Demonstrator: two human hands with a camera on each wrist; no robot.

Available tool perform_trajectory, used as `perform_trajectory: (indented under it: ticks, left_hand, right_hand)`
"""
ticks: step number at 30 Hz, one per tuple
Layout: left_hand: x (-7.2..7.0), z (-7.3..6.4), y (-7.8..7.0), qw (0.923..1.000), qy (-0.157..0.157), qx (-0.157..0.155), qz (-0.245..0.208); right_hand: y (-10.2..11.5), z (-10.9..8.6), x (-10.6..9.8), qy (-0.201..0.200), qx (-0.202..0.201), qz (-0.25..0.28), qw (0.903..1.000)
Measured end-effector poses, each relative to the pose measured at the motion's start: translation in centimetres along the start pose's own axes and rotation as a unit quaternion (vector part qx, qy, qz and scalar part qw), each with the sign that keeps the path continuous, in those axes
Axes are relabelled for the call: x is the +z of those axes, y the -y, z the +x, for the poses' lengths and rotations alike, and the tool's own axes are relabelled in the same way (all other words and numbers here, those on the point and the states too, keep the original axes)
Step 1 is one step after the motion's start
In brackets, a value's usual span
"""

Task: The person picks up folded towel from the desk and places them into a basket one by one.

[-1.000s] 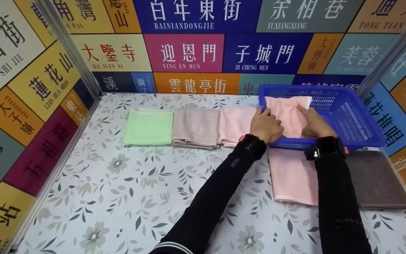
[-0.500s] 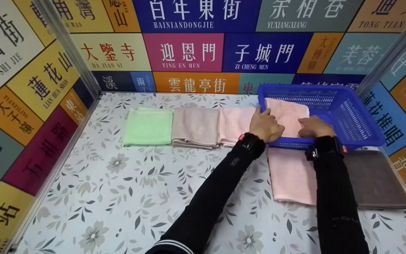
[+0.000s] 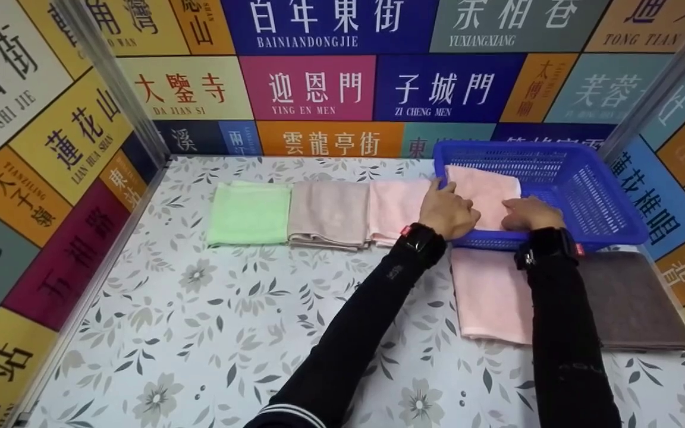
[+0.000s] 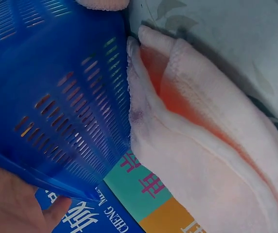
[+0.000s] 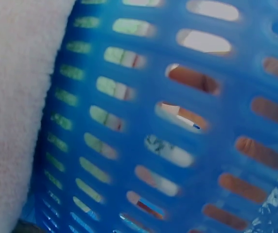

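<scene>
A folded pink towel [image 3: 486, 193] stands against the left end of the blue plastic basket [image 3: 601, 205]. My left hand [image 3: 451, 208] grips the basket's left rim beside it, one finger stretched along the rim. In the left wrist view, part of this hand [image 4: 12, 204] hooks over the blue rim. My right hand [image 3: 534, 214] is inside the basket's front, its bent fingers and thumb holding the towel's right edge; some fingertips are hidden. The right wrist view shows the slotted basket wall [image 5: 217, 126] and a pale towel edge [image 5: 17, 107].
Folded green [image 3: 250, 213], beige [image 3: 329, 214] and pink [image 3: 399, 205] towels line up left of the basket. Another pink towel [image 3: 491, 297] and a dark brown towel [image 3: 640, 300] lie before it. Printed wall panels [image 3: 307, 89] enclose the flowered tabletop [image 3: 200, 333].
The pink towel in the basket has sunk slightly at its upper right corner. My right hand has moved down a little with its fingers more bent. The left hand stays at the rim.
</scene>
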State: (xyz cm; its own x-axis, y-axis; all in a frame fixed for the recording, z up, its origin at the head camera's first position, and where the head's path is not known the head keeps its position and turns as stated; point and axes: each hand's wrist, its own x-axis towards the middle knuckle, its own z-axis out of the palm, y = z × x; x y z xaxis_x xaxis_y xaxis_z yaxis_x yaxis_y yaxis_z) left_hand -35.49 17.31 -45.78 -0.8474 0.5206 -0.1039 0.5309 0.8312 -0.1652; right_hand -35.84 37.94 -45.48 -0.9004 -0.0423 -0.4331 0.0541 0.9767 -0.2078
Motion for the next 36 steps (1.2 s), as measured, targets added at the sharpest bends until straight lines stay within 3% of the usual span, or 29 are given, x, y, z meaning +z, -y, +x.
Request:
perform_trajectory:
  ticks: [4, 9, 12, 15, 19, 24, 28, 36]
  left_hand:
    - [0.4, 0.0, 0.2, 0.9991, -0.024, -0.003, -0.036]
    - [1.2, -0.2, 0.5, 0.9941, -0.054, 0.003, -0.094]
    - [1.6, -0.2, 0.6, 0.9905, -0.072, 0.007, -0.117]
    - [1.8, -0.3, 0.7, 0.9873, -0.100, 0.005, -0.124]
    - [2.1, -0.4, 0.6, 0.9809, -0.154, 0.003, -0.120]
    - [2.5, -0.5, 0.6, 0.9748, -0.186, -0.002, -0.123]
    - [2.7, -0.6, 0.6, 0.9711, -0.198, -0.005, -0.134]
    - [2.4, -0.8, 0.8, 0.9662, -0.215, 0.000, -0.143]
  right_hand:
    - [0.3, 0.0, 0.3, -0.046, 0.016, -0.005, 0.9988]
    - [0.8, -0.3, 0.9, -0.170, 0.022, -0.002, 0.9852]
    - [1.2, -0.6, 1.1, -0.272, 0.008, 0.013, 0.9620]
    - [1.6, -1.3, 1.5, -0.364, -0.025, 0.025, 0.9306]
    - [2.3, -2.3, 2.6, -0.429, -0.079, 0.058, 0.8978]
    - [2.7, -3.1, 4.7, -0.438, -0.156, 0.066, 0.8830]
    - [2.6, -3.4, 6.0, -0.419, -0.191, 0.027, 0.8872]
    - [2.7, -3.7, 6.0, -0.410, -0.197, -0.023, 0.8905]
